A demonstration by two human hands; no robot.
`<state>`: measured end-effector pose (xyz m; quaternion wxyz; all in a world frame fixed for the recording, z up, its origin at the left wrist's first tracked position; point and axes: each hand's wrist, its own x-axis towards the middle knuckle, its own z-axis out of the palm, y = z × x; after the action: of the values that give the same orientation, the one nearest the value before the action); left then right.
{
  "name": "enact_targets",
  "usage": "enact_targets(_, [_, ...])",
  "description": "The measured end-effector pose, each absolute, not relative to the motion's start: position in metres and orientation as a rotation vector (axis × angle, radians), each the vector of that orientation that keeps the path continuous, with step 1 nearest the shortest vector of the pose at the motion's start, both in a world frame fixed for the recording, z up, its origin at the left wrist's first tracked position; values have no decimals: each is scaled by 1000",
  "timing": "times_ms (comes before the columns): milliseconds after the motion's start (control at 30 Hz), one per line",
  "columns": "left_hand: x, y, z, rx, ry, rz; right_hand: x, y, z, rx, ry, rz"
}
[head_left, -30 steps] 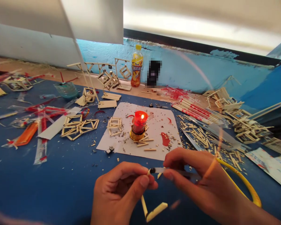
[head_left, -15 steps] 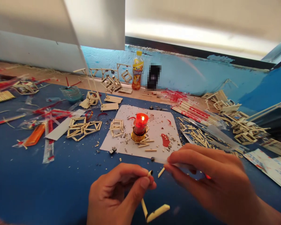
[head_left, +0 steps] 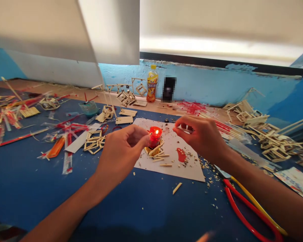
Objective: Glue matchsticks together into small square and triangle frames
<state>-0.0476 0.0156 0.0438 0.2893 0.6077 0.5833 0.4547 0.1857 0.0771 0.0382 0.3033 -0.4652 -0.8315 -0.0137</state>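
Observation:
A lit red candle stands in a gold base on a white paper sheet. Just left of the flame is my left hand, its fingertips pinched together; what they hold is too small to make out. Over the paper's right part, my right hand has its thumb and forefinger closed, and anything between them is hard to see. Short sticks lie by the candle's base. One cut stick rests on the blue table nearer me.
Red-and-yellow-handled scissors lie beneath my right forearm. Stick frames and red plastic wrappers lie to the left. A drink bottle stands at the back. More stick structures are piled at the right.
Both hands have moved forward from the near table to the candle. The joined stick piece below my left hand is no longer seen there. The scissors' handles now show. The view has shifted.

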Motion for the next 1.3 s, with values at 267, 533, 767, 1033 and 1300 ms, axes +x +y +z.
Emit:
enact_targets(267, [-45,-15,43,1652,1485,1321,228,81,7,-1350,-2381,-27])
enact_targets(533, [-31,-60,25,1528,1246,1410,221,6,-1,-821,-2743,387])
enact_targets(767, [-23,-67,7,1163,1033,1305,212,-8,-4,-859,-2721,519])
enact_targets(1033, [-3,-70,-5,964,1019,1351,223,-23,15,-1266,-2192,729])
enact_targets(1300, [14,-77,-1,1193,1162,1519,189,-68,14,-1115,-1418,1043])
